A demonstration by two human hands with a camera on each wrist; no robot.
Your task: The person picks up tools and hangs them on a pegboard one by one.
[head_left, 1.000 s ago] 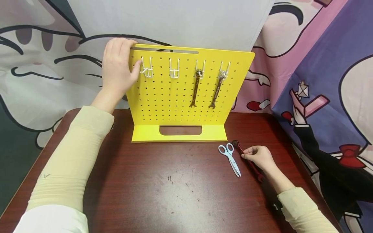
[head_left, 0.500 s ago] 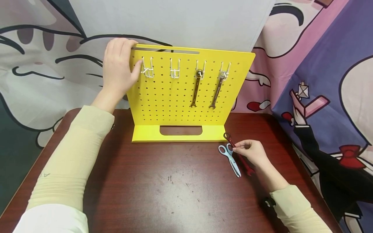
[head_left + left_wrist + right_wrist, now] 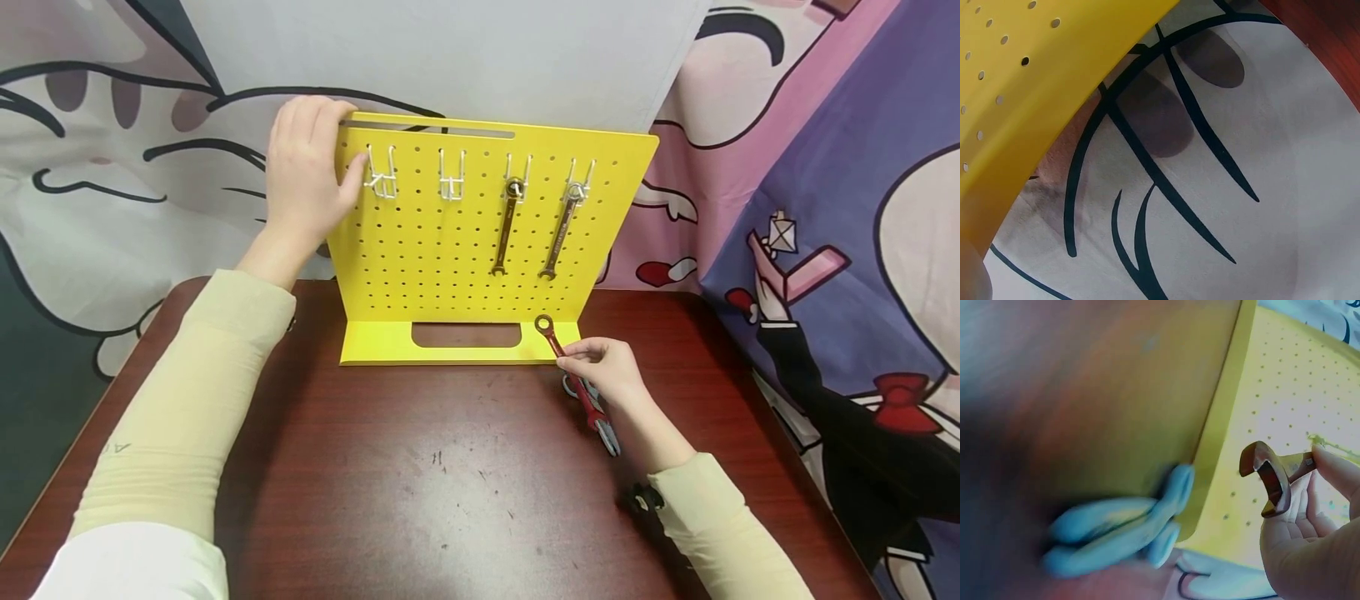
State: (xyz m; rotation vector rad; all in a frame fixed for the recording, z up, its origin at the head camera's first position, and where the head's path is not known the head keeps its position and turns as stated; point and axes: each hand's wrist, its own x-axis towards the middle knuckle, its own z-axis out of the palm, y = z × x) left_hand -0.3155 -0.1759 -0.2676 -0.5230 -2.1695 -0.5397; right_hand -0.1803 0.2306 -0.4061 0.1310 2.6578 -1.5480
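At the upper left corner of a yellow pegboard (image 3: 420,287), my left hand (image 3: 307,167) grips the edge, its thumb in front and its other fingers partly hidden over the top. My right hand (image 3: 611,371) pinches a red combination wrench (image 3: 581,389) by the handle, ring end toward the board. The wrench passes over light-blue scissors (image 3: 608,438) and covers part of them in the head view. In the right wrist view, the wrench's open end (image 3: 1275,484) points toward the camera, and the scissors (image 3: 1116,534) lie blurred on the table.
Two wrenches, one dark (image 3: 506,233) and one silver (image 3: 559,237), hang from the board's right-hand hooks. Two white hooks (image 3: 382,179) on the left bear nothing. The dark wood table (image 3: 420,467) stretches in front; printed cloth (image 3: 750,150) hangs behind and at the right.
My right hand has carried the red wrench leftward and upward, from right of the scissors to over them, near the board's base. My left hand stays on the board's corner.
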